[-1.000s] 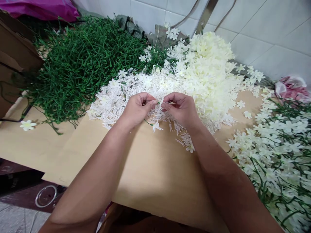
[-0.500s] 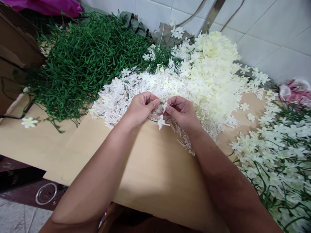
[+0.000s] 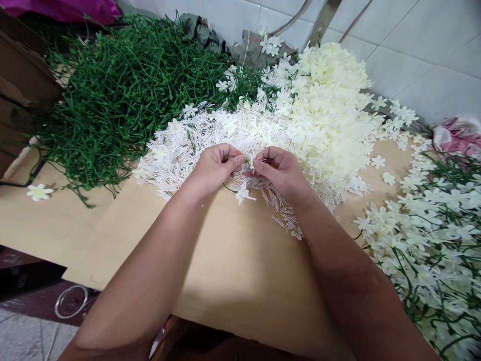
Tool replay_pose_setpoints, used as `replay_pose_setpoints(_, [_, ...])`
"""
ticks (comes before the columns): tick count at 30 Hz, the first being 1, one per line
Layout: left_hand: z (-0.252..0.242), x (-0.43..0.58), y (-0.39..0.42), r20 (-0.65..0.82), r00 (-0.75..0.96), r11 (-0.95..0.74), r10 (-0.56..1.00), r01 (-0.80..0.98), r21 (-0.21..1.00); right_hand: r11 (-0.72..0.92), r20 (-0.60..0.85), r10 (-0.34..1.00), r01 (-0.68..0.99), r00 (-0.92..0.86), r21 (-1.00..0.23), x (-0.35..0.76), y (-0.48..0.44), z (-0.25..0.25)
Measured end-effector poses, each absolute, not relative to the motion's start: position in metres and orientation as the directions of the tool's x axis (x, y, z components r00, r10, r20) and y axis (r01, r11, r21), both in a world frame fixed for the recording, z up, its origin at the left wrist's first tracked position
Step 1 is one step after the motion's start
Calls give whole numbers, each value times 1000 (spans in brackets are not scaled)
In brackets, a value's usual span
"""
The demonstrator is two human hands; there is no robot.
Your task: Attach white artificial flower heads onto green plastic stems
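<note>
My left hand [image 3: 217,166] is closed in a pinch on a thin green artificial flower stem, mostly hidden by the fingers. One white flower [image 3: 242,193] on this stem dangles below the fingertips. Facing it, my right hand [image 3: 282,170] pinches a small white artificial flower [image 3: 252,161] at the stem's upper end, the fingertips of both hands almost touching. Right behind the hands lies a heap of thin white stamens [image 3: 176,150], and to its right rises a mound of cream-white blossoms [image 3: 330,115].
A big pile of green plastic stems [image 3: 128,95] fills the back left. Stemmed white flowers [image 3: 432,230] are heaped at the right. Cardboard [image 3: 225,265] covers the table, with a single loose flower [image 3: 39,192] at left. A tiled wall [image 3: 421,55] stands behind.
My right fingertips have closed in on the small flower at the stem's end. The dangling flower has shifted slightly left and down; the whole view has moved a little.
</note>
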State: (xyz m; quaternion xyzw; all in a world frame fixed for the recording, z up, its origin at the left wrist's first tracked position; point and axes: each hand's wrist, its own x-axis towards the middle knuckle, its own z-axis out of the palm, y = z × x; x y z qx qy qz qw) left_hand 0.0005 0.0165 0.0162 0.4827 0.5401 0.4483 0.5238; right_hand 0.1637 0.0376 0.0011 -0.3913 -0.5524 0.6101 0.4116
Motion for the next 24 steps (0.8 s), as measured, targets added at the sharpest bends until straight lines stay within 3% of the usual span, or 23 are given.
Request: replay_pose_setpoints(24, [12,6,21,-215,45,213,976,46,976,-28,-34,962,26,-271,-999,156,36,-8])
